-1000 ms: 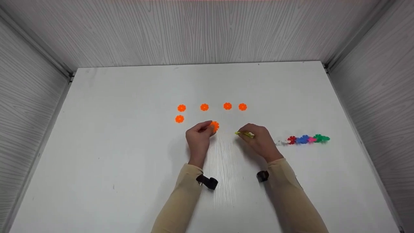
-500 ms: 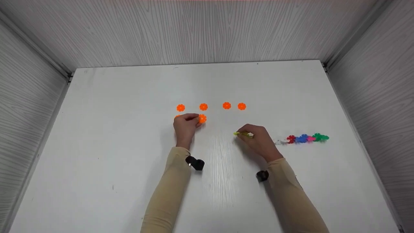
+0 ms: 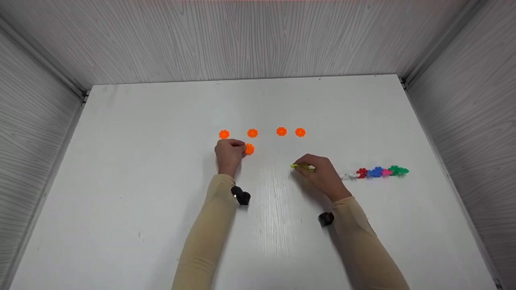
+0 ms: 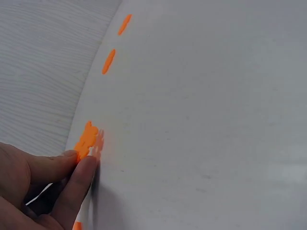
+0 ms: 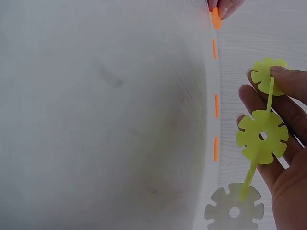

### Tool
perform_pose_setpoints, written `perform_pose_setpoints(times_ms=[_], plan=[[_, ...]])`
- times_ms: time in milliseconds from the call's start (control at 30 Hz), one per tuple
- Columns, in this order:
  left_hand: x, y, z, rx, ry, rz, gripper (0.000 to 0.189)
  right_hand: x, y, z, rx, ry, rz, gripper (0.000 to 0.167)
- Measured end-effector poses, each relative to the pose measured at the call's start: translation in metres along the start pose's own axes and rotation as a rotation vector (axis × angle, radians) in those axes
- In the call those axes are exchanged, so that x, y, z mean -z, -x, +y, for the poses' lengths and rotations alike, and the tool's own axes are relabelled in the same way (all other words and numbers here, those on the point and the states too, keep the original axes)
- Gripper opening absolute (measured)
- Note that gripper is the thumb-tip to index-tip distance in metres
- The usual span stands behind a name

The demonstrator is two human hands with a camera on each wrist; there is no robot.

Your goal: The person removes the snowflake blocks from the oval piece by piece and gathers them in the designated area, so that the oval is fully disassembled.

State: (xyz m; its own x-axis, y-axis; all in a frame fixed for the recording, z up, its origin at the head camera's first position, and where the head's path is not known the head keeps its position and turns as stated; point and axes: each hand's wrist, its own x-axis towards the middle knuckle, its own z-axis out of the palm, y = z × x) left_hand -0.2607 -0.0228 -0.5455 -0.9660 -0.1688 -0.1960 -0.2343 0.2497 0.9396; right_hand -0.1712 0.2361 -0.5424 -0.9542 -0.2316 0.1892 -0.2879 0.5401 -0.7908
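Over the white table point(image 3: 161, 217), the step probably goes best with the flower-disc chain point(image 3: 377, 172) steady and only a rim pinched. The right hand point(image 3: 321, 174) pinches the chain's yellow end point(image 5: 263, 136); well apart, the left hand point(image 3: 229, 156) nips an orange disc point(image 3: 250, 149) between thumb and finger, near four loose discs point(image 3: 281, 131).

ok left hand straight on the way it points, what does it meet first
Probably the orange flower-shaped disc second from left in the far row; height of the left hand is unclear.

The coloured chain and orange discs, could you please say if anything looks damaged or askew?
Nothing stands out: the orange discs in the back row lie flat, and the coloured chain shows no visible break.
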Motion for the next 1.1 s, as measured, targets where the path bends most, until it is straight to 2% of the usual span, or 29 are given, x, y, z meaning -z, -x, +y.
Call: perform_pose_setpoints(times_ms=[233,467,700,833,900,967,1033,1100], plan=[[-0.004,-0.001,0.003,-0.112,-0.211,0.021,0.014,-0.001,0.002,-0.001,-0.024,-0.017,-0.011,0.009],[-0.003,-0.001,0.003,-0.118,-0.272,0.0,0.012,-0.001,0.003,-0.001,-0.03,-0.024,-0.019,0.007],[0.0,0.001,0.005,-0.102,-0.275,0.0,0.011,0.0,0.002,-0.001,-0.01,-0.015,-0.021,0.007],[0.003,0.006,0.006,-0.114,-0.232,0.021,0.012,0.0,0.003,-0.001,0.018,-0.029,-0.016,0.007],[0.003,0.011,0.006,-0.158,-0.185,0.023,0.012,0.001,0.002,0.0,0.047,-0.041,-0.013,0.007],[0.002,0.018,0.007,-0.22,-0.132,-0.003,0.012,0.001,0.002,0.001,0.074,-0.048,-0.013,0.007],[-0.001,0.026,0.007,-0.293,-0.093,-0.067,0.013,0.002,0.001,0.002,0.094,-0.054,-0.012,0.007],[-0.007,0.036,0.008,-0.35,-0.071,-0.166,0.015,0.002,0.001,0.002,0.102,-0.059,-0.012,0.007]])
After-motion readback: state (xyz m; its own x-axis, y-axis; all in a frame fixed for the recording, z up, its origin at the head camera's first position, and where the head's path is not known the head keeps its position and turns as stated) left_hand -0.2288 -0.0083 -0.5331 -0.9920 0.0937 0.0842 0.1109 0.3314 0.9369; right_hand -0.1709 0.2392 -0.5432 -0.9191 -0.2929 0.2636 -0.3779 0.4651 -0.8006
